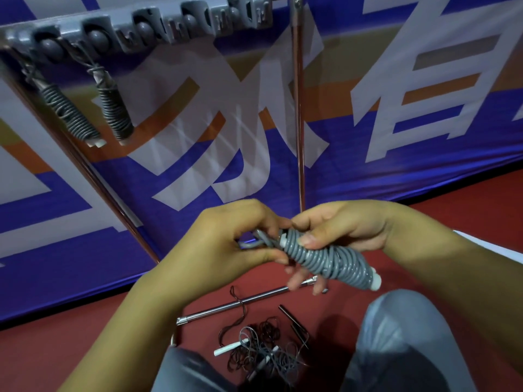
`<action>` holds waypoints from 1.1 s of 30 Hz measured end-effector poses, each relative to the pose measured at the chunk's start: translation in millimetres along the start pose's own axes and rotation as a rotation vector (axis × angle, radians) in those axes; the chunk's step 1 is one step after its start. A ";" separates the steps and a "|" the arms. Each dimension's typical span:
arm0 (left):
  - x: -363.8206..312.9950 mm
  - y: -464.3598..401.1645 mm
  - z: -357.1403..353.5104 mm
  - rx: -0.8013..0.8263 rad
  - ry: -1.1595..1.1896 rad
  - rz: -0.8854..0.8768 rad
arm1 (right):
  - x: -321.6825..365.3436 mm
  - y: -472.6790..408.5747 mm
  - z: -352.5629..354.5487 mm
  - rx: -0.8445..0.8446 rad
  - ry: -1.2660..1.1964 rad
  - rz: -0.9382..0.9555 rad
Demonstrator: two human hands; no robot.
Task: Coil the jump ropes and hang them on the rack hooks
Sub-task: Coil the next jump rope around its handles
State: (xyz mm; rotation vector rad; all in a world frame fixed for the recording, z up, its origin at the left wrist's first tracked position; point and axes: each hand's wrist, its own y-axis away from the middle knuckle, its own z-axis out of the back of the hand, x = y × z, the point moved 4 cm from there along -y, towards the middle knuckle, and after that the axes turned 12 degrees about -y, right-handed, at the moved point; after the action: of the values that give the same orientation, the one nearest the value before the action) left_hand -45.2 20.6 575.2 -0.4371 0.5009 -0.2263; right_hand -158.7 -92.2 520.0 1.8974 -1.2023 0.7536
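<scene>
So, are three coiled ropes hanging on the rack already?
No, only two coiled ropes hang on the rack; the third is in the hands.

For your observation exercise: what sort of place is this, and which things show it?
Probably a sports hall or gym store corner: a red floor, a big printed banner, and a hook rack with coiled jump ropes hanging.

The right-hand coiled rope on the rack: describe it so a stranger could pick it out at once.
Start at the grey hook rack running along the top left, in front of the blue banner. Two grey coiled ropes hang from its left end; take the right rope, nearer the upright metal pole. It hangs steeper than its neighbour, and only one white handle end shows at its bottom.
</scene>
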 end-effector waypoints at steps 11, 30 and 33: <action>13.1 9.6 -5.1 -0.009 0.353 0.203 | 13.4 16.6 -29.9 -0.511 0.601 0.153; 11.9 15.5 -9.2 -0.106 0.484 0.379 | 13.5 23.9 -65.6 -0.795 1.180 0.335; 10.3 15.9 -9.2 -0.200 0.488 0.444 | 9.4 23.0 -64.1 -0.845 1.159 0.433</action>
State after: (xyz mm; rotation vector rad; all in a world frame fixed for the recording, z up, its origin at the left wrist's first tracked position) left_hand -39.4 28.2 556.4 -0.4539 1.0893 0.1547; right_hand -181.6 -49.3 568.7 0.3295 -0.8847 1.0931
